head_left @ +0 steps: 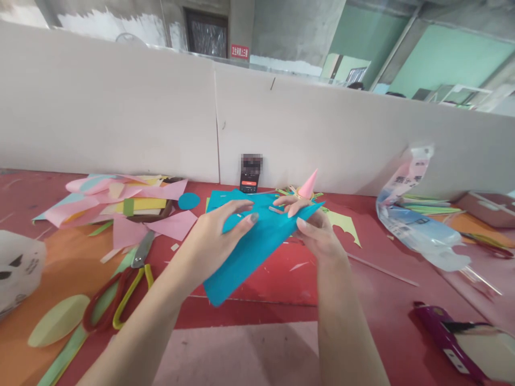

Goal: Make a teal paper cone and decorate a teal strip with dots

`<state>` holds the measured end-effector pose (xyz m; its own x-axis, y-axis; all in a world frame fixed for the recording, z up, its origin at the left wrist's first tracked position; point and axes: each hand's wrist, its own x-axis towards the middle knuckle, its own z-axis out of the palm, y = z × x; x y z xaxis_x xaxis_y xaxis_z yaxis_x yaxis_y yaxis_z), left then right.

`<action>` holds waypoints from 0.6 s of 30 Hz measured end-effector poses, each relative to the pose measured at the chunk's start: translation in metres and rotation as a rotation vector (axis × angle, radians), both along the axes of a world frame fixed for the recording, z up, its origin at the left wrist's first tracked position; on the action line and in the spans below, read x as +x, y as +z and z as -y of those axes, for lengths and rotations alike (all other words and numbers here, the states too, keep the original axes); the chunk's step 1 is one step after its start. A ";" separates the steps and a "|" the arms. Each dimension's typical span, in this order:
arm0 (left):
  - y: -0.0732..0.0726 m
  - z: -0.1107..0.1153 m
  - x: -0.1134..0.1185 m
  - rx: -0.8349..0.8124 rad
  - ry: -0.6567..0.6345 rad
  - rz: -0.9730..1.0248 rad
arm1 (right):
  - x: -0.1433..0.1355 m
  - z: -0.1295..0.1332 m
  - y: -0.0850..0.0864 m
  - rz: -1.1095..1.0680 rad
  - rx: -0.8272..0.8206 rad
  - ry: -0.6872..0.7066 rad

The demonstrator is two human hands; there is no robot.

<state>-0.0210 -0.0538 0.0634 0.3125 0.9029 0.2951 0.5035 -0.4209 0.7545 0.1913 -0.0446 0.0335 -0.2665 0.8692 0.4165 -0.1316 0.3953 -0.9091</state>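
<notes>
A blue sheet of paper [245, 257] is tilted up above the table in front of me, its right corner raised. My right hand [317, 230] pinches that corner, thumb below and fingers over the upper edge. Over the sheet's left part is my left hand [221, 233], its thumb and fingers apart; whether it touches the paper I cannot tell. A few tiny pale bits lie on the blue paper. Just behind my right hand stands a pink paper cone [309, 185] among green paper strips, its base partly hidden.
Scissors [131, 289] with red and yellow handles lie at left, near paper scraps [120, 201] and a blue disc [189, 201]. A phone [249, 179] leans on the white partition [120, 107]. At right are a plastic bag [418, 225] and a purple tool [446, 338].
</notes>
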 end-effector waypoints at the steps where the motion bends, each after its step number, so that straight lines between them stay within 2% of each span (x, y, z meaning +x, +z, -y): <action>1: -0.002 -0.003 -0.001 -0.082 -0.073 0.012 | 0.000 0.001 0.000 0.005 -0.008 0.027; 3: -0.007 -0.008 -0.003 -0.227 -0.214 0.012 | 0.000 0.002 0.000 0.017 -0.029 0.062; 5: -0.013 -0.012 -0.003 -0.337 -0.283 -0.014 | -0.004 0.001 0.001 0.023 -0.057 0.076; 8: -0.022 -0.017 -0.001 -0.427 -0.250 -0.020 | -0.010 -0.003 0.001 0.039 -0.126 0.017; 13: -0.029 -0.024 0.006 -0.502 -0.220 0.114 | -0.020 -0.014 -0.003 0.113 -0.238 -0.164; 15: -0.030 -0.026 0.009 -0.539 -0.238 0.168 | -0.022 -0.017 -0.004 0.128 -0.271 -0.199; 18: -0.034 -0.028 0.012 -0.692 -0.322 0.314 | -0.024 -0.018 -0.006 0.171 -0.316 -0.291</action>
